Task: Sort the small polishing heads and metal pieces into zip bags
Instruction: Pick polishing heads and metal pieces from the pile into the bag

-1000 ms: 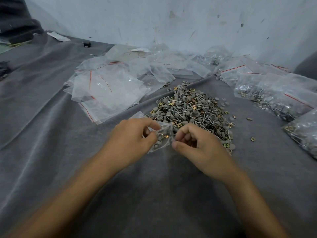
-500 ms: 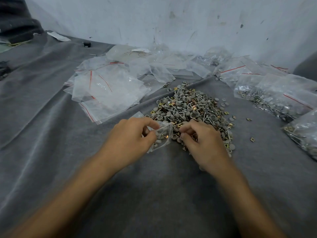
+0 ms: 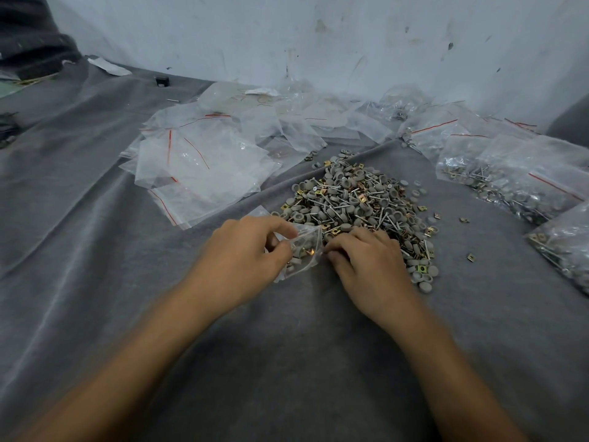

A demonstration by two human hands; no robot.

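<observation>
A heap of small grey polishing heads, metal pins and brass-coloured square pieces lies on the grey cloth. My left hand pinches a small clear zip bag that holds a few grey heads and a brass piece. My right hand lies palm down on the near edge of the heap, its fingers curled into the pieces right beside the bag's mouth. What the fingertips hold is hidden.
Empty zip bags with red strips are spread at the back left. Filled bags lie along the right, one more at the right edge. A few loose brass pieces dot the cloth. A white wall stands behind.
My right hand moved from beside the bag forward onto the heap and turned palm down, fingers digging into the pieces. My left hand and the bag stayed in place.
</observation>
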